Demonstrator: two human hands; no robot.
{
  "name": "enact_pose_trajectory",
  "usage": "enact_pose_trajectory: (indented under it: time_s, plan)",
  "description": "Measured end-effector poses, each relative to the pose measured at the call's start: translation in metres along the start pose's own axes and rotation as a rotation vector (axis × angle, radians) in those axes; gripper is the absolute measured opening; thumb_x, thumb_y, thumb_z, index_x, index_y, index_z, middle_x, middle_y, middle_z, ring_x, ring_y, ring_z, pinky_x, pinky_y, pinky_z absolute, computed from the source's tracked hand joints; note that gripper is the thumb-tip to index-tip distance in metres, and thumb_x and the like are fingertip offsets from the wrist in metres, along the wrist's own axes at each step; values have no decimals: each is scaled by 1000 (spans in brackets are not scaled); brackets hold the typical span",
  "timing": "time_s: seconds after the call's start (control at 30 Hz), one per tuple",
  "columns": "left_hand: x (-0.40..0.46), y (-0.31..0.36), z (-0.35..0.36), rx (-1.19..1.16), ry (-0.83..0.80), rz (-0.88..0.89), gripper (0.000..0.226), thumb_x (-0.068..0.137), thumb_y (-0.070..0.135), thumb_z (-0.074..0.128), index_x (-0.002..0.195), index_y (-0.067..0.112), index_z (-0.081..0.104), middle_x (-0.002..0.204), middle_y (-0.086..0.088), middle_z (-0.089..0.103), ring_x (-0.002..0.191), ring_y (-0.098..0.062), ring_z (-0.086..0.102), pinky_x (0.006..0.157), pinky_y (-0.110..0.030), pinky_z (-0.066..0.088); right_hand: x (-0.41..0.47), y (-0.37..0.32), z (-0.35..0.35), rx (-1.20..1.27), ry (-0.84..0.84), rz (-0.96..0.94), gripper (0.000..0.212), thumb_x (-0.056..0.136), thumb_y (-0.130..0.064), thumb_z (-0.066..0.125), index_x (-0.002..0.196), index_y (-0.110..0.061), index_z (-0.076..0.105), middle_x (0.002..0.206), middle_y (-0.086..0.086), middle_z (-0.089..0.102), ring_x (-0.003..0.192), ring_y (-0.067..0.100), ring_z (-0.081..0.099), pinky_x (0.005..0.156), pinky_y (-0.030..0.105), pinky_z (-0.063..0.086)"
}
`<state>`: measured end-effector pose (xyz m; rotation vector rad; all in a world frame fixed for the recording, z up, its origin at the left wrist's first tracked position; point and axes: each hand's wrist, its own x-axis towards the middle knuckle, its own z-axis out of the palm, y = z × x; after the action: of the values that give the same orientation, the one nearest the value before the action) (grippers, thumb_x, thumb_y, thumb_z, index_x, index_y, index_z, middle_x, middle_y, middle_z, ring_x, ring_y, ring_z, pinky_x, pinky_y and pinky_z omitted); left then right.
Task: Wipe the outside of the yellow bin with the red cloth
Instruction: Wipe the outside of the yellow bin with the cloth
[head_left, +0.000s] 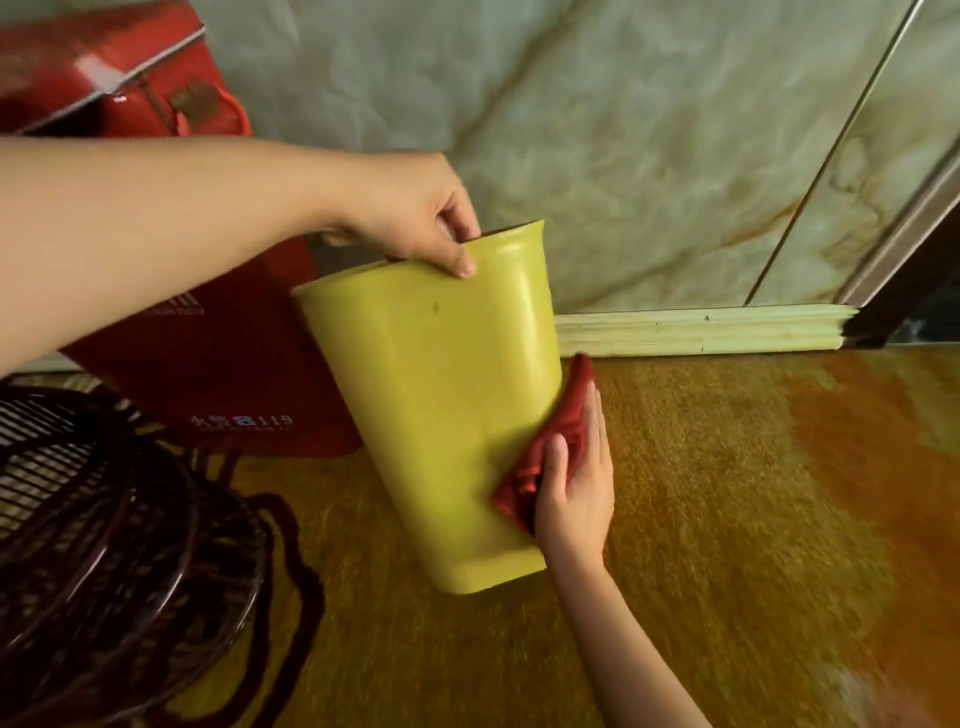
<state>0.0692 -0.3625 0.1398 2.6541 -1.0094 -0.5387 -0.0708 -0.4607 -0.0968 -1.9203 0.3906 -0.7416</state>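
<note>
The yellow bin (441, 405) stands on the floor, tilted with its rim leaning up and away and its base near me. My left hand (415, 213) grips the bin's rim at the top, thumb on the outside wall. My right hand (571, 483) lies flat against the bin's right side and presses the red cloth (550, 441) onto that outer wall. Part of the cloth sticks out above and below my fingers.
A red box and red bag (218, 374) stand just behind the bin on the left. A dark wire fan guard (104, 519) with a cord sits at lower left. A marble-patterned wall with a pale skirting board (701, 330) runs behind. Glossy orange-brown floor (753, 493) spreads to the right.
</note>
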Motion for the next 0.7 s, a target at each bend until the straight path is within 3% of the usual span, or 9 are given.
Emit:
enact_pose_trajectory:
  time_s: [0.1,0.2,0.23,0.3,0.37,0.43,0.5,0.6,0.7]
  plan:
    - [2,12,4,12,5,-3,16,79,17,65,92,9,70,92,-18,73,80,-30,66,76,-41,53,-7,-2,0,-30,19,-12,60,89,-61,19,143,-36,8,156,1,17,140,5,15,114,34,23]
    - [13,31,8,102,-16,-29,15,80,22,63,91,14,70,94,-22,72,83,-45,66,75,-54,53,6,-40,10,-191,92,-150,64,93,-53,19,147,-23,4,157,8,13,145,17,8,113,44,19]
    - [16,35,9,89,-37,-20,15,81,23,62,90,14,70,90,-19,74,74,-41,67,68,-50,53,12,-52,15,-255,122,-163,64,93,-53,21,148,-24,5,157,9,14,146,19,8,109,49,23]
    - [20,33,7,-84,-131,-18,20,86,19,54,94,6,67,77,-7,74,62,-20,62,58,-29,50,27,-65,18,-329,150,-192,64,91,-53,28,147,-28,11,158,8,18,145,22,11,103,57,30]
    - [11,15,-4,-244,-283,-57,20,89,15,50,102,8,64,89,-2,74,73,-11,65,63,-20,53,43,-59,14,-344,123,-229,64,89,-53,34,146,-31,17,157,6,22,145,25,16,103,56,32]
    - [-9,-16,-16,-155,-325,-42,20,84,8,55,100,17,63,101,-3,73,80,-5,66,71,-18,54,48,-39,8,-324,79,-230,63,88,-51,35,146,-30,19,156,8,23,144,27,18,109,53,28]
    - [-31,-50,-18,-12,-252,-28,21,80,4,60,99,12,64,98,-3,74,78,-2,66,72,-14,52,38,-16,5,-251,50,-173,61,90,-50,33,144,-27,21,155,10,25,143,28,22,113,50,26]
    - [-53,-73,-8,-75,-224,-23,15,78,8,63,90,14,68,87,7,76,78,-3,67,72,-16,51,8,5,5,-163,81,-53,60,92,-56,24,144,-25,22,153,9,29,141,24,26,110,51,32]
    - [-52,-66,-8,-71,-164,23,12,76,12,67,84,21,67,84,5,77,75,-5,64,71,-24,50,-18,-1,13,-231,97,-89,62,94,-54,19,147,-23,15,153,8,20,143,21,18,109,55,30]
